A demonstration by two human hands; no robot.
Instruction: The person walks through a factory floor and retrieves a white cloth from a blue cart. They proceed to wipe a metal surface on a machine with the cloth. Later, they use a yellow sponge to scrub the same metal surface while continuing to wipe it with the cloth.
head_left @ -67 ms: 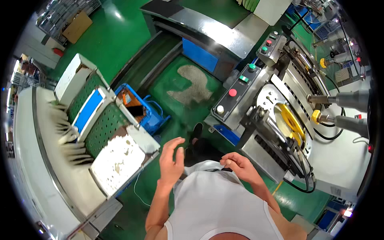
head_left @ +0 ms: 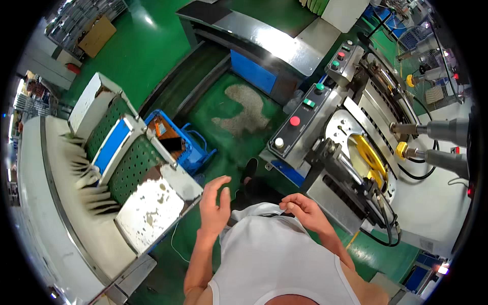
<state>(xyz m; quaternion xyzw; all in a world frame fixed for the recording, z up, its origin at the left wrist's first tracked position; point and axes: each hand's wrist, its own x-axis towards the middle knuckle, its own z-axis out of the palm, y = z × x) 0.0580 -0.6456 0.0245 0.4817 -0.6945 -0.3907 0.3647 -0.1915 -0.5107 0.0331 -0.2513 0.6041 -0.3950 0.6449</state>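
Observation:
My left hand [head_left: 214, 207] hangs in front of my body, with its thumb apart from the other fingers and nothing held. It is nearest the white, paint-chipped end of the conveyor machine [head_left: 151, 211] on the left. My right hand [head_left: 305, 209] is level with it, beside the hem of my white shirt [head_left: 274, 244]. Its fingers are loosely bent, the thumb close to the index finger, and I see nothing in it. To its right stands a metal press machine [head_left: 331, 197] with a yellow curved part [head_left: 371, 155] and a button panel [head_left: 300, 119].
A blue basket [head_left: 193, 152] with brown and black pieces stands by the perforated green belt [head_left: 134, 168]. Straight ahead are a metal-topped bench [head_left: 269, 35] and a grey patch [head_left: 247, 109] on the green floor. Black hoses [head_left: 389, 223] hang from the press.
My left hand has shifted slightly to the left. The right hand stays about where it was, and the view has moved only a little.

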